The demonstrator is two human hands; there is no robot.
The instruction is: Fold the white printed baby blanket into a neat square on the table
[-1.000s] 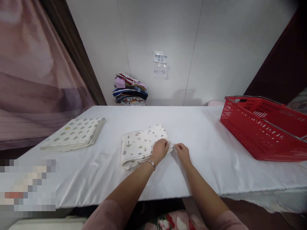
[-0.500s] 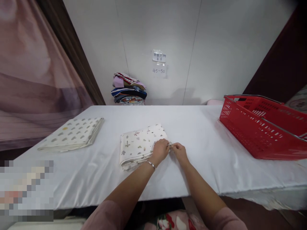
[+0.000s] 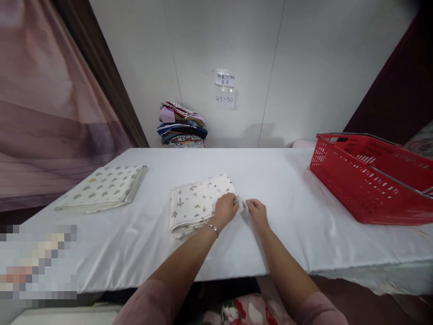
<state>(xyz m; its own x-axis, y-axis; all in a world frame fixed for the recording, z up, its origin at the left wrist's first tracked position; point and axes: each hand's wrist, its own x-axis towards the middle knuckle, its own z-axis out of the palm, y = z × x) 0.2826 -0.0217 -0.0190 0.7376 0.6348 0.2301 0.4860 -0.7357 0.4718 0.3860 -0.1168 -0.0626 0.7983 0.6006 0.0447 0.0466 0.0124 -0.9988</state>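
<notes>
I have the folded cloth (image 3: 192, 201) near the middle of the tabletop (image 3: 291, 180), well in from the left and right edges, with its layered folds facing the front edge. It is off-white, printed with small plant-like figures. The left hand (image 3: 226, 208) rests on its right side, thumb and fingers pinching the crumpled bit of fabric that sticks out there. Just beyond that bit, the right hand (image 3: 257, 213) has its fingertips drawn in close; I can't tell from here whether they have any of the fabric between them.

I'd judge this cloth light and soft, with little stiffness of its own: a pull on one corner would likely drag a single layer out and leave the rest behind. The sheet under it has a sheen, so I'd expect the bundle to slide easily. I'd pinch the loose edge at the right while a flat palm holds the stack down, and to lift it I'd take all the layers together along a thick fold. Nothing about it looks fragile.

A second folded cloth (image 3: 104, 189), with grey spots, lies along the left edge, and a red basket (image 3: 368, 185) stands by the right edge.
</notes>
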